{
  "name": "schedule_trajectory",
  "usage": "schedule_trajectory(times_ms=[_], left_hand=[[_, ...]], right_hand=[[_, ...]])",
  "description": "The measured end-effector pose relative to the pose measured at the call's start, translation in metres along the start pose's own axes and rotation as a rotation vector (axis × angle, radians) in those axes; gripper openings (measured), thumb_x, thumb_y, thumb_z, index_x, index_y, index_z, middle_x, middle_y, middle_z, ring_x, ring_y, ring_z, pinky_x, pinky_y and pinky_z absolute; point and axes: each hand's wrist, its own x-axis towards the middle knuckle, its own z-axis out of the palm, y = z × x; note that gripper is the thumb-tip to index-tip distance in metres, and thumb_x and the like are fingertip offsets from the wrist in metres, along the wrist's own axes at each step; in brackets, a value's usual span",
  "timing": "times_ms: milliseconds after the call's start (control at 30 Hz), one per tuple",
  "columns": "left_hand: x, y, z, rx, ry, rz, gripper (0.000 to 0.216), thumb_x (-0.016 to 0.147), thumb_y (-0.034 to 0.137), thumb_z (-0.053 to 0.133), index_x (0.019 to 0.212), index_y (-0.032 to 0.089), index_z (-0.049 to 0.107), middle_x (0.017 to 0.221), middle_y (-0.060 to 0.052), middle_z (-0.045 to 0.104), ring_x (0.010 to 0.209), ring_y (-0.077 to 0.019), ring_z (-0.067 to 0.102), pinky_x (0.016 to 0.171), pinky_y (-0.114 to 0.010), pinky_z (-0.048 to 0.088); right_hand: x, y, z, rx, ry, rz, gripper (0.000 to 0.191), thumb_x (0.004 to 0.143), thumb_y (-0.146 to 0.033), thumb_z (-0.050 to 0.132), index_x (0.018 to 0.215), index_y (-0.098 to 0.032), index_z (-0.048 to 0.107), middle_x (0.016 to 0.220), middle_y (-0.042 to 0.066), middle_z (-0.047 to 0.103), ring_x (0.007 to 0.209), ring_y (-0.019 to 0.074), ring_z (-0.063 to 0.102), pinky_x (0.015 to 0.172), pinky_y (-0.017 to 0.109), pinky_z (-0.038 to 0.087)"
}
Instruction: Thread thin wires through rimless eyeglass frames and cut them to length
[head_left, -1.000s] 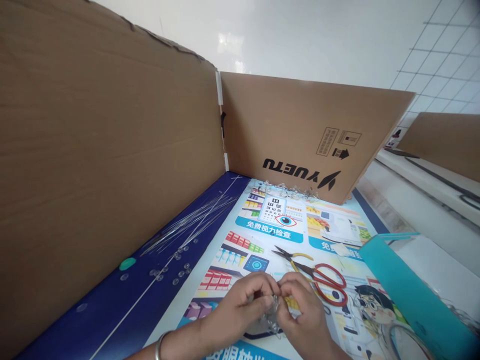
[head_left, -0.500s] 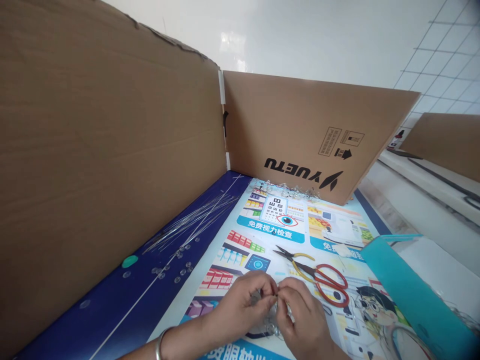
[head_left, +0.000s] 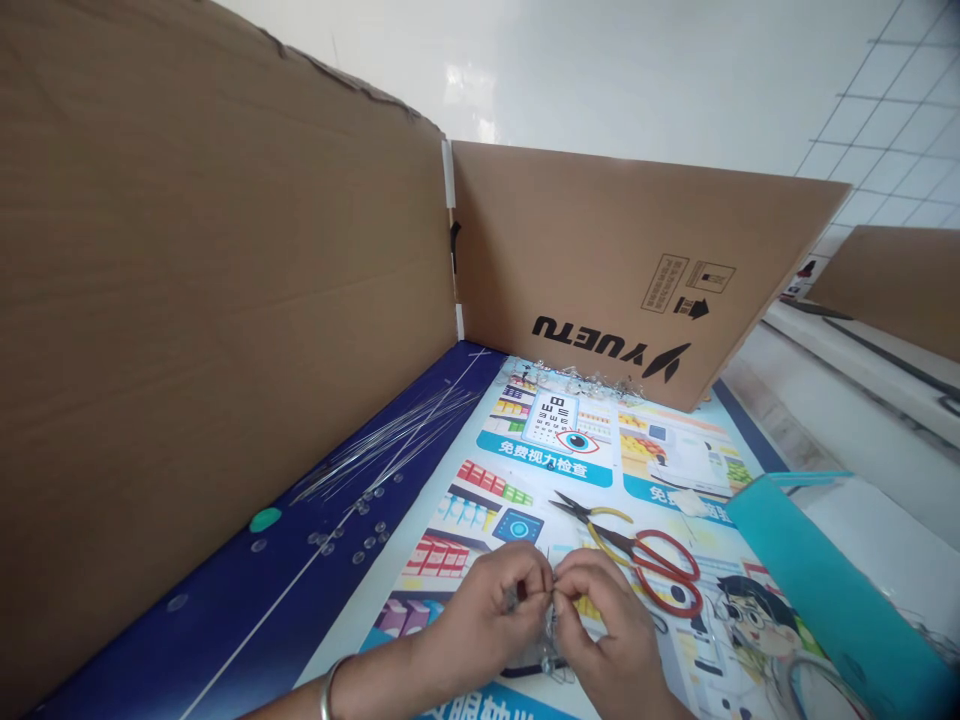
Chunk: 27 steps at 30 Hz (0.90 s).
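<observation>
My left hand (head_left: pixel 487 612) and my right hand (head_left: pixel 600 625) meet at the bottom middle, fingertips pinched together over a small clear beaded piece on thin wire (head_left: pixel 550 640). Both hands are closed on it. A silver bangle (head_left: pixel 328 690) sits on my left wrist. The piece hangs just above the printed poster (head_left: pixel 570 465) that covers the table. Red-handled scissors (head_left: pixel 664 572) and yellow-handled pliers (head_left: pixel 592 515) lie just beyond my right hand.
Thin wire strands (head_left: pixel 390 450) and several clear beads (head_left: pixel 352 520) lie on the blue strip at left, with a green cap (head_left: pixel 265 519) nearby. Cardboard walls (head_left: pixel 225 260) enclose the left and back. A teal box (head_left: pixel 817 590) stands at right. Clear bead clusters (head_left: pixel 585 378) line the back wall.
Both hands stay pinched together on the beaded piece, with small finger shifts. The view has drifted slightly.
</observation>
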Motion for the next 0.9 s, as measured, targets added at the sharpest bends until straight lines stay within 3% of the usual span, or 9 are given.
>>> schedule_trajectory(times_ms=[233,500,700,900], left_hand=[[0.000,-0.002,-0.001,-0.054,0.006,-0.036,0.015,0.076,0.009,0.049,0.064,0.017,0.044,0.073,-0.002,0.055,0.070,-0.0135,0.051,0.066,-0.025,0.040],[0.001,-0.002,-0.003,0.051,-0.047,-0.002,0.015,0.075,0.008,0.046,0.064,0.018,0.041,0.073,-0.001,0.055,0.069,-0.0132,0.050,0.065,-0.024,0.039],[0.002,0.003,-0.003,0.115,-0.079,0.010,0.016,0.073,0.007,0.046,0.062,0.018,0.040,0.069,0.000,0.053,0.066,-0.0129,0.049,0.062,-0.023,0.038],[0.000,0.001,-0.002,0.108,-0.047,0.025,0.016,0.074,0.007,0.045,0.062,0.018,0.041,0.071,-0.001,0.057,0.067,-0.0129,0.051,0.062,-0.023,0.039]], right_hand=[[0.004,0.002,-0.006,0.028,-0.057,-0.070,0.017,0.080,-0.007,0.048,0.086,-0.021,0.055,0.085,0.004,0.057,0.081,0.0159,0.057,0.070,0.027,0.048],[0.007,0.003,-0.013,-0.030,-0.187,-0.167,0.021,0.080,-0.003,0.046,0.092,-0.020,0.051,0.090,0.005,0.055,0.084,0.0160,0.054,0.074,0.029,0.046],[0.007,0.005,-0.009,-0.069,-0.198,-0.109,0.018,0.074,-0.003,0.044,0.078,-0.020,0.045,0.083,0.003,0.051,0.078,0.0152,0.053,0.067,0.028,0.044],[0.002,0.008,-0.005,-0.042,-0.185,-0.050,0.019,0.071,-0.002,0.042,0.077,-0.020,0.040,0.083,0.002,0.048,0.076,0.0150,0.050,0.066,0.028,0.043]])
